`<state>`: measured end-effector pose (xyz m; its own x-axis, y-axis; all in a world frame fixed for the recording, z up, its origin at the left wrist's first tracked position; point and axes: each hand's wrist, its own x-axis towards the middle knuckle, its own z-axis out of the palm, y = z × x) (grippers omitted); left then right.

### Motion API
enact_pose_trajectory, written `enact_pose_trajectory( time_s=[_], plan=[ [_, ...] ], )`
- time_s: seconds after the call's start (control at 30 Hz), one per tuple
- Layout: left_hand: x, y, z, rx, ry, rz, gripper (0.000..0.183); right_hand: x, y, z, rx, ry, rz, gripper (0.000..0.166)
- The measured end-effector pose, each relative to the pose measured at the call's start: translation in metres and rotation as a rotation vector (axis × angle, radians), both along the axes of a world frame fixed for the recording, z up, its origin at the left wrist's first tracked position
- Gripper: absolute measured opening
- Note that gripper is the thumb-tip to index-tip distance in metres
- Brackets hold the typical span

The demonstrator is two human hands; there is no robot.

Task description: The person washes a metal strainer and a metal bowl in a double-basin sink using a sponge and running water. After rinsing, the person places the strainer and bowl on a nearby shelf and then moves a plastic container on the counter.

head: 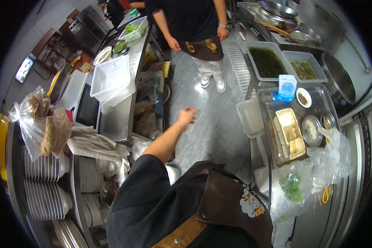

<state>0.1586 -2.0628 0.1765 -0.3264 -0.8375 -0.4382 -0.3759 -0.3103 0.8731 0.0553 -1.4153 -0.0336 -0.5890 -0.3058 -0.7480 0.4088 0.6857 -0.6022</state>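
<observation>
My left hand (187, 115) is held out over the grey floor (201, 136) of the aisle, its fingers loosely curled and blurred. I see nothing in it, and it touches no surface. My right hand is out of view. To the left of the hand, a metal worktop (116, 122) carries a stack of white plastic baskets (111, 79). On the right, a metal tray (266, 130) holds a cream sectioned container (290, 133), a metal bowl of white shreds (311, 131) and a small white dish of brown sauce or powder (303, 97).
Facing me in the aisle stands a person in a dark top (189, 21). Tubs of dark green strands (266, 62) and paler greens (303, 69) stand at right. Stacked white plates (45, 198) fill the left shelves. A plastic bag with greens (291, 186) lies at lower right.
</observation>
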Motion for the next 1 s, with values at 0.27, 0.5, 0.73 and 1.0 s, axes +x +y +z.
enact_pose_trajectory(
  time_s=[0.27, 0.5, 0.73, 1.0],
  plan=[
    [0.175, -0.15, 0.039, -0.003, 0.09, 0.618, 0.049, -0.028, -0.077, 0.012, 0.048, 0.132, 0.266, 0.038],
    [0.227, -0.282, 0.085, -0.045, 0.267, 1.057, 0.082, -0.04, -0.097, -0.002, 0.104, 0.291, 0.468, 0.039],
    [0.25, -0.338, 0.117, 0.018, 0.048, 1.472, 0.086, -0.06, -0.123, 0.031, 0.198, 0.44, 0.533, 0.039],
    [0.314, -0.356, 0.126, 0.118, 0.39, 1.23, 0.045, -0.049, -0.178, 0.079, 0.275, 0.419, 0.587, 0.035]
  ],
)
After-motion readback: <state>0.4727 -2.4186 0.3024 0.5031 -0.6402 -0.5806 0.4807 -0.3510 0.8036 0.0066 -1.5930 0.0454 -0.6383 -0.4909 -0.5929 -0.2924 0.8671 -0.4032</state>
